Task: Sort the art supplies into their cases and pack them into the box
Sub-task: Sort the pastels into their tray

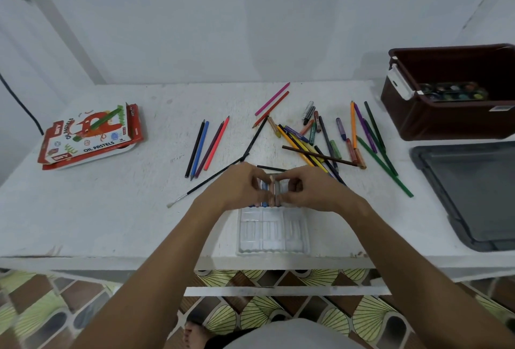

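A white counter stands against a pale wall; below it lies a floor patterned with green fans and brown blocks

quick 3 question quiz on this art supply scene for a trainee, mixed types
1. True or false: the brown box holds a paint palette.
2. The oil pastels carton lies at the table's: A) left B) right C) middle
3. Fill in: both hands, left and right, work pastels into the clear ___.

Key: 1 true; 2 A; 3 tray
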The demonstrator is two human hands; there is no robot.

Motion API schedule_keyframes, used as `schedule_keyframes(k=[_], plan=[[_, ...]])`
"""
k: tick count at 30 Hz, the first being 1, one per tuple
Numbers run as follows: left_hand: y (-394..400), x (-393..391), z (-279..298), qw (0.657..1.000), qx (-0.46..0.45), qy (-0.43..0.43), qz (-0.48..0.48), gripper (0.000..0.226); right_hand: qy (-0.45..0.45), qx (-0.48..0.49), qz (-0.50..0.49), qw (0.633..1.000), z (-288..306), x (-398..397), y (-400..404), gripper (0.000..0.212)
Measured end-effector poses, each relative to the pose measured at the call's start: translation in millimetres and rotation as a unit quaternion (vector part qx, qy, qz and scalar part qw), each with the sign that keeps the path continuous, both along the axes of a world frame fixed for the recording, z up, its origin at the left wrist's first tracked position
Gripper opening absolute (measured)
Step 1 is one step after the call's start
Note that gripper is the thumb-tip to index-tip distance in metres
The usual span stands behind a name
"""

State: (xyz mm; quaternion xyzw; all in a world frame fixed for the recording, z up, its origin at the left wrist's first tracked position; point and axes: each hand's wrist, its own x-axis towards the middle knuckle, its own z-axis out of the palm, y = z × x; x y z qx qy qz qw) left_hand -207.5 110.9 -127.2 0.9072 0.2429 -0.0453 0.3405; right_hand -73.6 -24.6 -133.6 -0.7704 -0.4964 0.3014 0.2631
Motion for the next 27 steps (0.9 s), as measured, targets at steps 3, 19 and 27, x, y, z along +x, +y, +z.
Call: schedule_keyframes(k=[3,19,27], plan=[[17,16,5,0.999,-0.016,-0.003,0.036,0.03,-0.014,0.017,-0.045,0.999,6,18,2,0.035],[77,132,-12,0.931,0.357,0.008,-0.076,0.036,-0.183,-0.003,-0.181,0.966,-10,86,66,0.022],[89,123,-11,0.881,0.421,-0.051,-0.211,0.018,-0.127,0.049,-0.187,0.973,-4,91,54,0.019]])
